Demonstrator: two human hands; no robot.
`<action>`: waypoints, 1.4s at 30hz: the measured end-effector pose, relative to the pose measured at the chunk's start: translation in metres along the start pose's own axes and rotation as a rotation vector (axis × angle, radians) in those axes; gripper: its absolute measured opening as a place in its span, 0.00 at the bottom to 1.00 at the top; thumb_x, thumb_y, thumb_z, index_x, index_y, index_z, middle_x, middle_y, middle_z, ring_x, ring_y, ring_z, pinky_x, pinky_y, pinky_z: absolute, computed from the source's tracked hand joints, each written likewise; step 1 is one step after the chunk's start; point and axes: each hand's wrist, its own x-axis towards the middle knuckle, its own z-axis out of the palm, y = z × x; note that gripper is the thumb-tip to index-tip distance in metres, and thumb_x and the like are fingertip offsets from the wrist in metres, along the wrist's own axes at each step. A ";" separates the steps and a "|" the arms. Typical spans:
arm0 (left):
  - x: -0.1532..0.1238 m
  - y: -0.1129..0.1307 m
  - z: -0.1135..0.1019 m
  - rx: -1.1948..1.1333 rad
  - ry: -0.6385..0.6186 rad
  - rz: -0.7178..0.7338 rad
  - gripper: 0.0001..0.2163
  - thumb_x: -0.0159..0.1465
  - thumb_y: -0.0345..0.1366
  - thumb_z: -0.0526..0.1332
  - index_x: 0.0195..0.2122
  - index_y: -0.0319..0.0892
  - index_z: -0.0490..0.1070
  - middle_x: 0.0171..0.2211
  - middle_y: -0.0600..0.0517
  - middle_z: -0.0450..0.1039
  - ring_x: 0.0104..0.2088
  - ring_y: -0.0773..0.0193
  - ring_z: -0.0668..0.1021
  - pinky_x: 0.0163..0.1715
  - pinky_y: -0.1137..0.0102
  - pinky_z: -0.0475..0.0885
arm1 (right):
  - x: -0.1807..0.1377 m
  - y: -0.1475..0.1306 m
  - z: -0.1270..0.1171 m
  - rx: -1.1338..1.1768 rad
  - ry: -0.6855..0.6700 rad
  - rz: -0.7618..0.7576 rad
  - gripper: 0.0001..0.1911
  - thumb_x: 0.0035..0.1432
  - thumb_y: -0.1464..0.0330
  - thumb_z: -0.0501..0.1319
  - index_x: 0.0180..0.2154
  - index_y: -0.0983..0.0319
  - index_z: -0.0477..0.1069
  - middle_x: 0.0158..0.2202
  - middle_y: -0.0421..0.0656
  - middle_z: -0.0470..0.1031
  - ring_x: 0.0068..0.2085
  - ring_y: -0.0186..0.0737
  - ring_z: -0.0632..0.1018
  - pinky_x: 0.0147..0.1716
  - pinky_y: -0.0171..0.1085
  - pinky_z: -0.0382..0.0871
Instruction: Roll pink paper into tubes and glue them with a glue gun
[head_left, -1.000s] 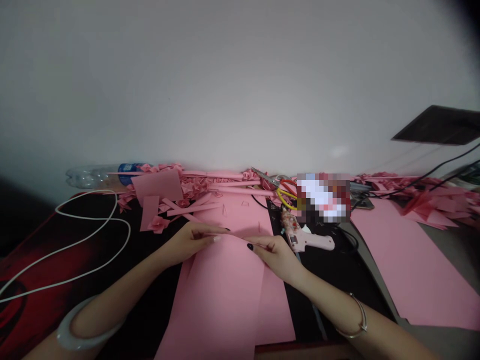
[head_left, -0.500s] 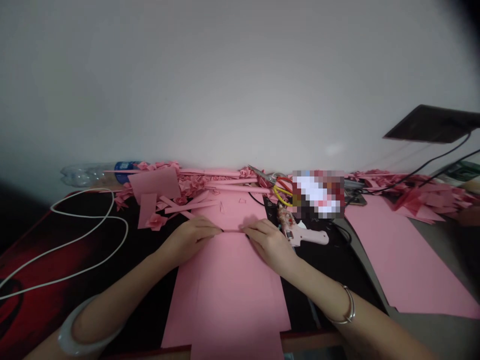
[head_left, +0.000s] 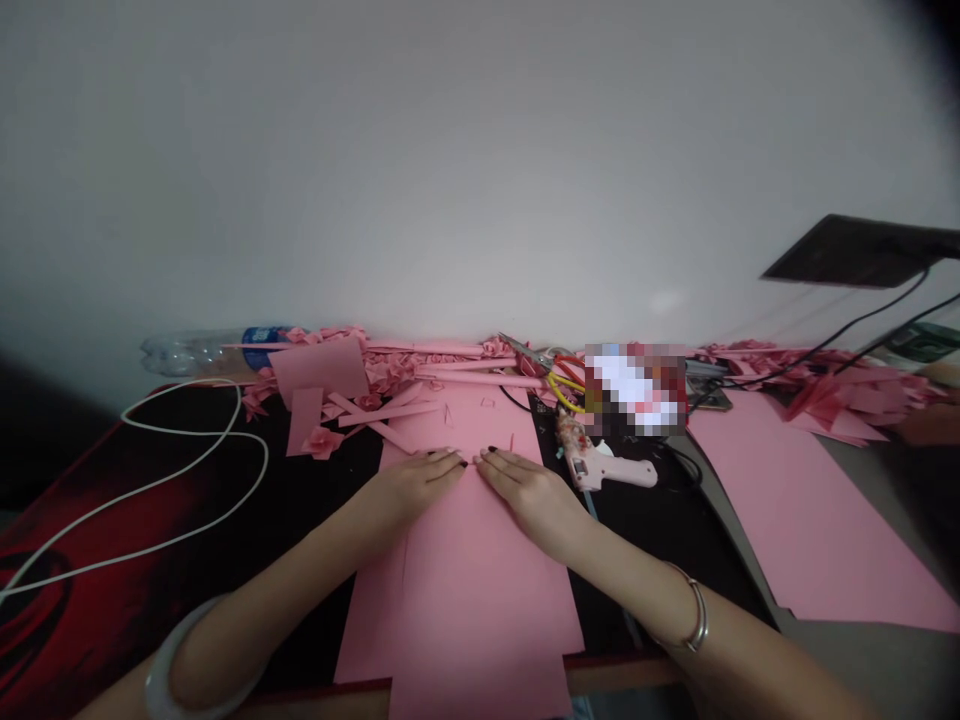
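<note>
On the dark table (head_left: 112, 520), the left hand (head_left: 416, 482) and right hand (head_left: 529, 488) are no longer pinching the pink sheet (head_left: 465, 590); both are lying open and flat, pressing it down.

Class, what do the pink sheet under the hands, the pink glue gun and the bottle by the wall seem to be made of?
Pink sheet: probably matte paper or thin card; it lies flat, with crisp straight edges. Glue gun: likely moulded plastic, smooth and slightly glossy. Bottle: clear plastic, see-through with a blue label.
</note>
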 end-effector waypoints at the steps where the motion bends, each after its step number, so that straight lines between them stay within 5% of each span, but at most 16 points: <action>1: 0.000 0.002 0.000 0.029 -0.018 0.001 0.23 0.60 0.21 0.48 0.57 0.36 0.62 0.58 0.40 0.64 0.58 0.56 0.67 0.57 0.61 0.64 | -0.001 0.000 0.000 -0.012 -0.011 -0.003 0.23 0.58 0.81 0.50 0.55 0.69 0.65 0.54 0.55 0.70 0.55 0.46 0.71 0.55 0.44 0.66; 7: -0.005 0.012 0.009 0.218 -0.063 -0.001 0.23 0.61 0.19 0.43 0.57 0.29 0.60 0.59 0.35 0.61 0.59 0.52 0.65 0.56 0.60 0.63 | -0.004 0.001 0.003 -0.041 -0.046 0.000 0.24 0.58 0.82 0.49 0.56 0.71 0.63 0.57 0.56 0.66 0.58 0.47 0.67 0.57 0.47 0.63; 16: -0.008 0.024 0.020 0.366 -0.093 -0.037 0.27 0.59 0.19 0.43 0.62 0.31 0.52 0.63 0.40 0.53 0.63 0.50 0.57 0.58 0.58 0.59 | -0.004 0.000 0.000 -0.095 -0.102 0.030 0.26 0.58 0.82 0.47 0.58 0.73 0.61 0.59 0.56 0.63 0.61 0.47 0.62 0.59 0.48 0.59; 24: -0.007 0.025 0.019 0.340 -0.107 -0.054 0.29 0.59 0.20 0.45 0.63 0.37 0.52 0.64 0.47 0.52 0.64 0.50 0.53 0.59 0.58 0.55 | -0.010 -0.009 -0.010 -0.102 -0.096 0.134 0.27 0.63 0.63 0.51 0.60 0.70 0.57 0.62 0.55 0.58 0.62 0.52 0.59 0.59 0.53 0.57; 27: -0.007 0.025 0.020 0.345 -0.101 -0.038 0.28 0.60 0.21 0.46 0.62 0.38 0.53 0.63 0.47 0.54 0.63 0.50 0.55 0.58 0.58 0.56 | -0.009 -0.010 -0.010 -0.090 -0.067 0.133 0.26 0.63 0.63 0.52 0.59 0.71 0.59 0.61 0.56 0.59 0.62 0.53 0.60 0.58 0.53 0.57; 33: -0.007 0.025 0.021 0.378 -0.112 -0.009 0.26 0.61 0.21 0.43 0.62 0.37 0.53 0.62 0.45 0.56 0.62 0.52 0.59 0.57 0.57 0.57 | 0.000 -0.001 -0.009 0.038 0.144 0.098 0.13 0.63 0.74 0.52 0.39 0.68 0.74 0.44 0.52 0.75 0.47 0.46 0.73 0.50 0.45 0.68; 36: -0.007 0.025 0.020 0.392 -0.116 -0.004 0.26 0.61 0.21 0.43 0.62 0.36 0.53 0.63 0.45 0.56 0.62 0.53 0.60 0.57 0.58 0.58 | 0.005 0.004 -0.007 0.141 0.175 0.157 0.10 0.62 0.75 0.53 0.35 0.67 0.73 0.35 0.50 0.74 0.39 0.44 0.73 0.41 0.43 0.71; 42: -0.007 0.025 0.019 0.357 -0.106 -0.014 0.26 0.61 0.20 0.44 0.61 0.37 0.54 0.62 0.46 0.56 0.62 0.55 0.60 0.57 0.60 0.59 | 0.015 0.008 -0.002 0.329 0.098 0.317 0.06 0.60 0.77 0.54 0.36 0.64 0.69 0.35 0.46 0.70 0.35 0.40 0.73 0.36 0.39 0.69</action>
